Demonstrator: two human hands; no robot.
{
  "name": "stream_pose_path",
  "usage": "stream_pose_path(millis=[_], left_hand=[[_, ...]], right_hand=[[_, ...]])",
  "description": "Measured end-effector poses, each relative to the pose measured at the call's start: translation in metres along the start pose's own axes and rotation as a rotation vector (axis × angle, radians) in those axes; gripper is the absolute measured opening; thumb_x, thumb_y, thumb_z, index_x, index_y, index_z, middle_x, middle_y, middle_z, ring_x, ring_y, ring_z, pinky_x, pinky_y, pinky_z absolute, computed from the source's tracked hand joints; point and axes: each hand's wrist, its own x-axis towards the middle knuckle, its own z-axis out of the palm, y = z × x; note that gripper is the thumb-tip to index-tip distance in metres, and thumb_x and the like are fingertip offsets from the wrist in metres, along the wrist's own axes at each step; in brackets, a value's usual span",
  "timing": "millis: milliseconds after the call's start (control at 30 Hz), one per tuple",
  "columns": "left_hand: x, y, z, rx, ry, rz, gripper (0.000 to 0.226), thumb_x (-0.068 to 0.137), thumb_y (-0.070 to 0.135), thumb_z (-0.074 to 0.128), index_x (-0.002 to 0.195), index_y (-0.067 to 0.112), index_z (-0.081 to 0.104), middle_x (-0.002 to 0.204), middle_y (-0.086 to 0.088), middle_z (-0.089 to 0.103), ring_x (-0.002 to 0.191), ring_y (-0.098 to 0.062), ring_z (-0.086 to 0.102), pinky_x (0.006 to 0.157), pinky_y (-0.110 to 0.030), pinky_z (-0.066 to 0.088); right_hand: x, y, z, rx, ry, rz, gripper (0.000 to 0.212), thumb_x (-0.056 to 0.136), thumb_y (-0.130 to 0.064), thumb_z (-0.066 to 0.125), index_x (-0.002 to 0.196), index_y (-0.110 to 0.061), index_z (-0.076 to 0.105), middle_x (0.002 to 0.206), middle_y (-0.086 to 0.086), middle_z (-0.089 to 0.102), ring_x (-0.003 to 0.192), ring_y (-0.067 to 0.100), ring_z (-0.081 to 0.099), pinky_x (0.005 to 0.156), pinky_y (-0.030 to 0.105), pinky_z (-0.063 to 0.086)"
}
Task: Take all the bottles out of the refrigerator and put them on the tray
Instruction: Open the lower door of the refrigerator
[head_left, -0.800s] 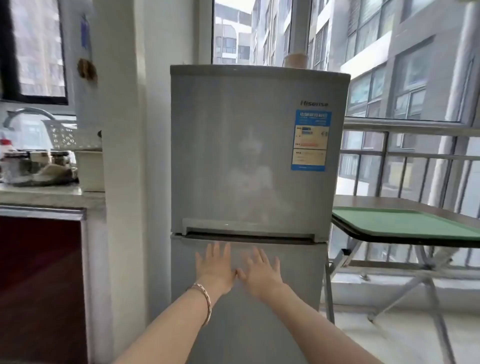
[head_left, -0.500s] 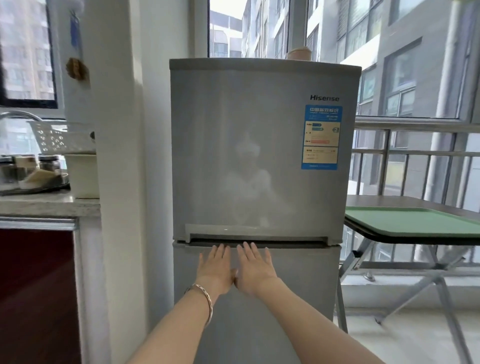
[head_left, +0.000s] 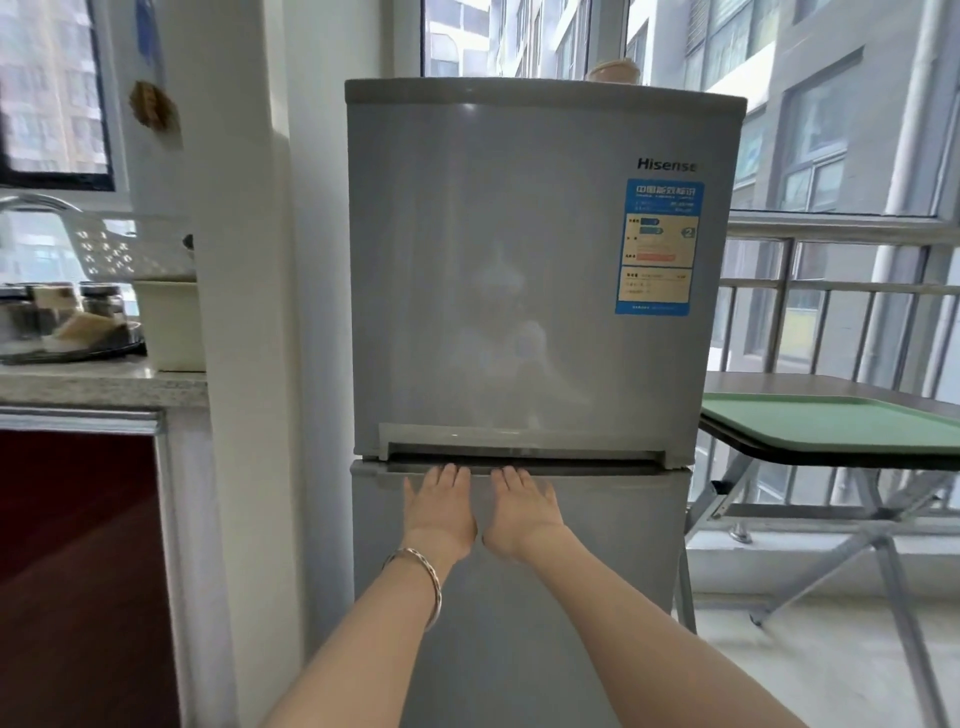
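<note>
A silver two-door refrigerator stands in front of me with both doors closed, so no bottles show. My left hand, with a bracelet on its wrist, and my right hand lie side by side against the top of the lower door. The fingertips of both hands reach into the dark handle slot between the two doors and are hidden there. A green tray lies bare on a folding table to the right of the refrigerator.
A white pillar stands tight against the refrigerator's left side. Left of it, a stone counter carries jars, a dish and a white basket. The folding table has metal legs; a railing and windows stand behind it.
Both hands have slid up the lower door until their fingertips entered the handle slot. The view has come closer to the refrigerator. Both doors remain closed.
</note>
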Motion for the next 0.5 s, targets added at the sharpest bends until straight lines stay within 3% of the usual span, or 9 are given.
stream_pose_path(millis=[133,233,367,500], left_hand=[[-0.014,0.002,-0.018,0.155,0.187,0.114,0.029,0.095,0.02,0.041,0.121,0.02,0.054,0.122,-0.001,0.062,0.115,-0.025,0.052,0.095,-0.038,0.036],[-0.019,0.004,-0.035,0.084,0.226,0.157,0.025,0.094,0.011,0.043,0.113,0.019,0.057,0.108,-0.003,0.067,0.1,-0.026,0.062,0.078,-0.036,0.042],[-0.022,0.012,-0.046,-0.132,0.14,0.174,0.034,0.095,0.012,0.045,0.126,0.021,0.055,0.119,-0.005,0.06,0.104,-0.026,0.061,0.084,-0.039,0.051],[-0.022,0.036,-0.056,-0.185,-0.008,0.19,0.041,0.097,0.01,0.044,0.134,0.025,0.051,0.134,-0.005,0.054,0.117,-0.027,0.056,0.097,-0.042,0.048]], right_hand=[[-0.014,0.005,-0.005,-0.012,0.152,-0.011,0.045,0.096,-0.026,0.039,0.139,-0.011,0.039,0.142,0.008,0.046,0.135,0.027,0.038,0.11,0.046,0.027],[-0.028,0.002,-0.019,-0.03,0.293,0.01,0.032,0.1,-0.024,0.032,0.113,-0.01,0.058,0.116,0.009,0.064,0.111,0.03,0.056,0.092,0.042,0.036],[-0.046,0.008,-0.035,-0.063,0.353,0.109,0.028,0.099,-0.026,0.041,0.098,-0.012,0.064,0.084,0.002,0.067,0.08,0.025,0.061,0.083,0.039,0.037],[-0.063,0.029,-0.046,-0.009,0.246,0.284,0.026,0.095,-0.032,0.049,0.108,-0.014,0.063,0.1,0.003,0.069,0.094,0.024,0.064,0.083,0.037,0.038]])
